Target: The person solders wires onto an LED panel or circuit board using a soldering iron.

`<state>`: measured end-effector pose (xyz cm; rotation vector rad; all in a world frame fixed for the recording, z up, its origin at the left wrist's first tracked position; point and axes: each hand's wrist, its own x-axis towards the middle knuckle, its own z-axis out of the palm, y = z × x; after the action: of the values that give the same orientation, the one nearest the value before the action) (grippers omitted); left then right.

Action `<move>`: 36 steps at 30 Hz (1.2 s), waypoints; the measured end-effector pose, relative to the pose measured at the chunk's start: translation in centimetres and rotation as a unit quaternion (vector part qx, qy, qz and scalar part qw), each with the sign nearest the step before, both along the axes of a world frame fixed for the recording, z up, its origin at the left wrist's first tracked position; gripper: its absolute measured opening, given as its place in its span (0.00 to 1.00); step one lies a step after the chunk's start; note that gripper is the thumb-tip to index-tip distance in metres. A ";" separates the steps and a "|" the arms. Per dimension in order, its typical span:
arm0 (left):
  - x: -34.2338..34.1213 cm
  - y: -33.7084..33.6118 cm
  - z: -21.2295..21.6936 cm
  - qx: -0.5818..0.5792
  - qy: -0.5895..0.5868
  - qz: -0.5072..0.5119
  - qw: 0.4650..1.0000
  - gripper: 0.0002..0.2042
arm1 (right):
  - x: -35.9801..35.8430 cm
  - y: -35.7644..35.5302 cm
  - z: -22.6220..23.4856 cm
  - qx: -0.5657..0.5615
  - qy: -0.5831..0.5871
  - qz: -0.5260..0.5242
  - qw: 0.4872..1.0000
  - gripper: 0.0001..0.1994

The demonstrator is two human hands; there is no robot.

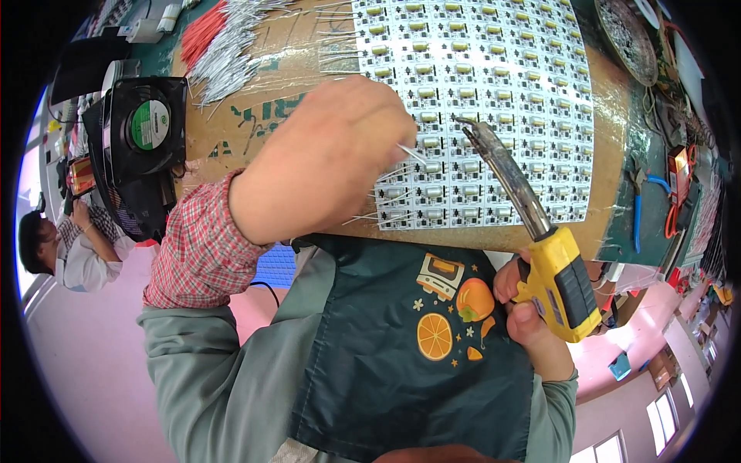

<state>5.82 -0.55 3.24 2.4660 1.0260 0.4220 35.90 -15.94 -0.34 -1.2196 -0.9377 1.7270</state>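
A large white panel of small circuit boards [505, 127], set with rows of black and yellowish parts, lies in front of me. My left hand [332, 147] is closed above its left edge, and a thin white wire [411, 153] sticks out from the fingers over the boards. My right hand [532, 324] grips the yellow and black handle of a soldering gun [562, 282] at the near right edge. Its dark, worn tip points up and left over the middle of the panel. Thin white wires stick out from boards along the panel's left side, some hidden behind my left hand.
Bundles of red wires [202, 35] and white wires [231, 58] lie at the far left. A black fan [147, 127] stands on the left. Blue-handled pliers [638, 208] and a round metal dish [627, 38] are at the right. Another person [73, 239] sits at far left.
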 end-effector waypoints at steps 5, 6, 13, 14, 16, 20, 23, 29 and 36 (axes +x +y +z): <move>-0.9 0.1 0.0 0.015 -0.029 0.066 0.997 0.09 | -0.4 0.8 -0.4 0.088 0.003 0.028 0.996 0.19; -0.9 -0.1 -0.4 0.039 -0.035 0.052 0.997 0.09 | -0.5 1.0 -0.2 0.081 -0.003 0.037 0.996 0.18; -0.6 -0.3 -1.5 0.073 -0.030 0.054 0.995 0.08 | -0.4 0.9 -0.3 0.103 -0.081 0.073 0.989 0.16; -0.6 -0.3 -1.5 0.073 -0.032 0.055 0.995 0.08 | -0.3 0.9 -0.4 0.106 -0.104 0.086 0.985 0.15; -0.4 -0.3 -1.5 0.075 -0.036 0.059 0.995 0.08 | 0.3 -0.3 -1.4 0.080 -0.103 0.087 0.988 0.26; -0.2 -0.5 -1.7 0.077 -0.037 0.068 0.994 0.08 | 0.3 -0.4 -1.6 0.042 -0.113 0.102 0.987 0.39; -0.2 -0.5 -1.6 0.075 -0.041 0.074 0.994 0.09 | 0.3 -0.2 -1.3 0.043 -0.128 0.109 0.985 0.37; -0.5 -0.2 -1.5 0.062 -0.039 0.063 0.995 0.09 | 0.5 0.2 -1.2 0.053 -0.171 0.130 0.975 0.33; -0.4 -0.3 -1.6 0.058 -0.041 0.064 0.995 0.08 | -0.8 2.0 0.4 0.098 -0.181 0.112 0.972 0.15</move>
<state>5.43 -0.80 1.63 2.4689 1.1606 0.6350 35.12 -13.94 0.03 -1.3621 -1.4771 1.5590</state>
